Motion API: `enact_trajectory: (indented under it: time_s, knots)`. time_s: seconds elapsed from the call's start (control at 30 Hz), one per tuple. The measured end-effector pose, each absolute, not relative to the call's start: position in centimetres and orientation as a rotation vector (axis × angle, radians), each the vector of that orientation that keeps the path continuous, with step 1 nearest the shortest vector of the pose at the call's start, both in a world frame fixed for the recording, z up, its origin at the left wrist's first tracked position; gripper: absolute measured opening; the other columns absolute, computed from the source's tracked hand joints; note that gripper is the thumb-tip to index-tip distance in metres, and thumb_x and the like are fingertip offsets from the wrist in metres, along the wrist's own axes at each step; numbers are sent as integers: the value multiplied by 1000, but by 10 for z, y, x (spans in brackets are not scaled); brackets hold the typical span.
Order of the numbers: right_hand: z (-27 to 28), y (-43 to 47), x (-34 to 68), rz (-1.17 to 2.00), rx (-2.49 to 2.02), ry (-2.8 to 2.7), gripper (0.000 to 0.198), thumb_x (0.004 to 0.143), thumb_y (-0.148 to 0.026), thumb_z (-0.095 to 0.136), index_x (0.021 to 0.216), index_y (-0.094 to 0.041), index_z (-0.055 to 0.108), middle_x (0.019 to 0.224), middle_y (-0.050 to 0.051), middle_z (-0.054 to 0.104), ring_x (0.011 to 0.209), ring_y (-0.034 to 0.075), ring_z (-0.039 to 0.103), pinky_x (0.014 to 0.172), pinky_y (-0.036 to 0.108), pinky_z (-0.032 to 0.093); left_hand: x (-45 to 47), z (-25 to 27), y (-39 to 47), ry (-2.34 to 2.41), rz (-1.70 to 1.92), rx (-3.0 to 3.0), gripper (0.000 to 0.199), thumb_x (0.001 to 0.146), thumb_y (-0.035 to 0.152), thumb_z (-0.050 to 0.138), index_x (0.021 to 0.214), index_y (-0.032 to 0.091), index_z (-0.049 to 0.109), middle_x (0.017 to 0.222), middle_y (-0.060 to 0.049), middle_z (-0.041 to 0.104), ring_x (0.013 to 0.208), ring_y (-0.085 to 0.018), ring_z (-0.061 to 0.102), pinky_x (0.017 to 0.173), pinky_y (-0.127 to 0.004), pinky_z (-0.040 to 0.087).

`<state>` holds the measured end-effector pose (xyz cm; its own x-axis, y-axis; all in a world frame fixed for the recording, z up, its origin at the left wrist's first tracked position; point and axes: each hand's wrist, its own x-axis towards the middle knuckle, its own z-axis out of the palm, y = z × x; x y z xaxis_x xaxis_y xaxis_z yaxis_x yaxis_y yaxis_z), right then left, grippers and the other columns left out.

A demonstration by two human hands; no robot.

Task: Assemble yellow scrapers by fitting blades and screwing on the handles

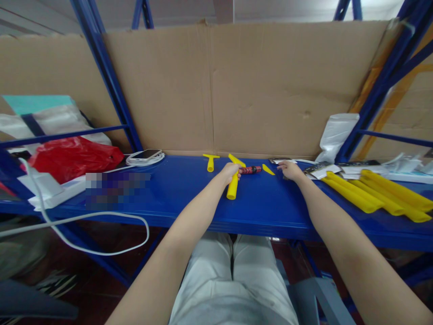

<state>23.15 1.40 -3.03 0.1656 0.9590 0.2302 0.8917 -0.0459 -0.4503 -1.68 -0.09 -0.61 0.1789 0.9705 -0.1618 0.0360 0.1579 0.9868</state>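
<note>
My left hand (231,172) is closed around a short red and black patterned rod (252,170), which points right. Under that hand lies a yellow T-shaped piece with a tubular handle (232,191); whether the hand also grips it I cannot tell. My right hand (290,169) hovers low over the blue tabletop, fingers stretched to the left and somewhat apart, with nothing plainly in them. Between the hands sits a small yellow triangular piece (268,169). Farther left, a smaller yellow T-shaped piece (210,163) rests near the cardboard.
Several yellow tubes (375,194) lie at the right, beside flat packages (323,170). A cardboard sheet (216,90) walls the back. At the left are a red plastic bag (76,158), a phone (149,155) on a coiled cable, and a white power strip (64,194).
</note>
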Motion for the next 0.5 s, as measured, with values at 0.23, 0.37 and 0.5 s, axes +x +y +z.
enact_trajectory:
  time_s: [0.23,0.37,0.5]
  knots:
    - [-26,8,226,15,-2147,-1765,33,80,-16,48,107,-18,67,103,11,67,96,22,62,82,31,46,-17,-6,-1,1166,949,1189,8,83,10,45,83,13,52,44,6,43,33,-6,35,39,-19,29]
    - [-25,9,223,-74,-2197,-1817,27,79,-18,50,97,-21,70,114,10,63,108,26,56,89,36,43,-17,-4,-3,1167,943,1193,9,84,11,44,87,13,52,43,6,42,33,-7,36,39,-20,30]
    - [-24,9,221,-23,-2188,-1788,23,77,-18,53,90,-18,71,101,12,67,99,24,60,83,33,45,-17,-2,-7,1175,945,1194,9,84,10,43,86,13,52,43,6,42,33,-6,35,39,-20,29]
